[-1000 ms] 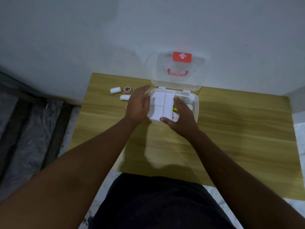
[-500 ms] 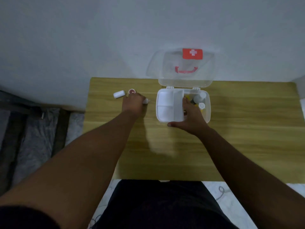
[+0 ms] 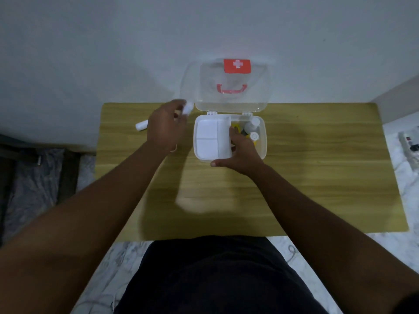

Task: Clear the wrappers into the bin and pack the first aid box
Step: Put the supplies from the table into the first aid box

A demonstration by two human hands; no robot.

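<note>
Packing: left hand [image 3: 166,125] grip closed on small white roll [image 3: 188,107], upper centre
Right hand [image 3: 240,148]: grip clamped on tray [image 3: 212,138] edge
Handling: roll likely light, soft; pinch its sides

Roll [image 3: 141,125] left of box [image 3: 263,141]

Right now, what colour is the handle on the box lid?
Red handle, seen in the head view.
</note>
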